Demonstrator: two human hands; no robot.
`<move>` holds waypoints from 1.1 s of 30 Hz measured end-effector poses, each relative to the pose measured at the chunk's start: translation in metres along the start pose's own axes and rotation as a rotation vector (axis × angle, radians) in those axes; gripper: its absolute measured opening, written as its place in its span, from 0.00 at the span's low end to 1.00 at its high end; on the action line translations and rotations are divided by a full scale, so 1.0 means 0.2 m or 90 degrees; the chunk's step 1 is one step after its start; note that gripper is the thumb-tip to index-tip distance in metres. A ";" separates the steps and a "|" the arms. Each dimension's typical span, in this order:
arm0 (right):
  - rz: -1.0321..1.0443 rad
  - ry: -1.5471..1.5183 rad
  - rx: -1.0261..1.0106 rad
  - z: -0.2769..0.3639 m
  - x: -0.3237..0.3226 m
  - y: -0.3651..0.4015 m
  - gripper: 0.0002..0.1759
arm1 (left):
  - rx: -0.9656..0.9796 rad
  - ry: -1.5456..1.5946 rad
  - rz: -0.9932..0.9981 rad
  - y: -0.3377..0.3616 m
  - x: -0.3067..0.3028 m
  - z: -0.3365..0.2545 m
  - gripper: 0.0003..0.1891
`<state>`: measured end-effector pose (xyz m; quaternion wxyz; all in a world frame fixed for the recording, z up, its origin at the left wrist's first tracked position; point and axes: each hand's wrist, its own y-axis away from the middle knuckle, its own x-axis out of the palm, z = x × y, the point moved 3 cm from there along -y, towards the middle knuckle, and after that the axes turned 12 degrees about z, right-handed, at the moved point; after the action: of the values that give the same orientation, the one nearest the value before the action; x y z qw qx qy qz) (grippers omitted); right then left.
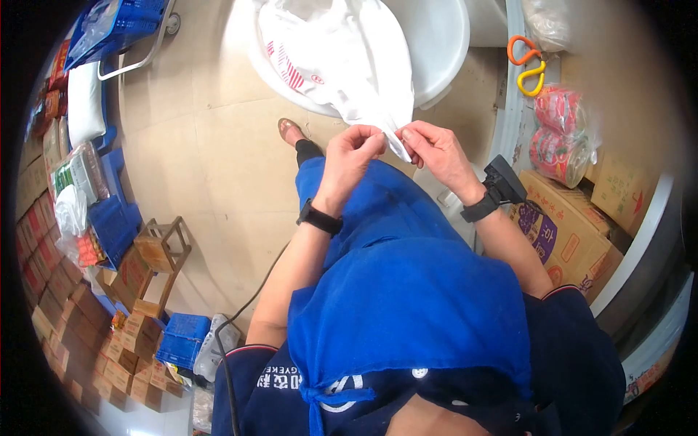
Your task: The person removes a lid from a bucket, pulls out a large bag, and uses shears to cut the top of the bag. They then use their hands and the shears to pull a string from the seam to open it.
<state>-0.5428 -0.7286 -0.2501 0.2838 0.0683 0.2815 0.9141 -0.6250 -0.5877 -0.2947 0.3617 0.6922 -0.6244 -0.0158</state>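
Observation:
A white plastic bag (342, 58) with red print lies across a large white round tub (443, 43) in front of me. Its lower corner hangs toward me. My left hand (350, 161) pinches that corner from the left with closed fingers, and my right hand (436, 156) pinches it from the right. Both hands meet above my blue apron (392, 276). A black band sits on my left wrist, and a black device is strapped to my right wrist.
Cardboard boxes (567, 232) and red packaged goods (563, 134) fill a shelf on the right, with orange and yellow hooks (529, 65) above. On the left stand stacked small boxes (109, 349), blue crates (116, 218), a wooden stool (163, 251). Beige floor lies between.

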 end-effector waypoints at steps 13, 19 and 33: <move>-0.104 0.420 -0.178 0.11 0.06 -0.11 0.05 | -0.051 0.282 0.125 0.04 -0.07 0.04 0.08; -0.074 0.346 -0.205 0.17 0.12 -0.12 0.04 | -0.041 0.375 -0.012 0.03 -0.08 0.02 0.08; -0.106 0.336 -0.197 0.25 0.04 -0.11 0.08 | 0.023 -0.051 0.101 0.08 -0.08 -0.02 0.06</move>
<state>-0.5253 -0.6859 -0.2212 0.2818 -0.2389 0.2077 0.9058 -0.6398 -0.5708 -0.2909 0.3238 0.6457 -0.6915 -0.0032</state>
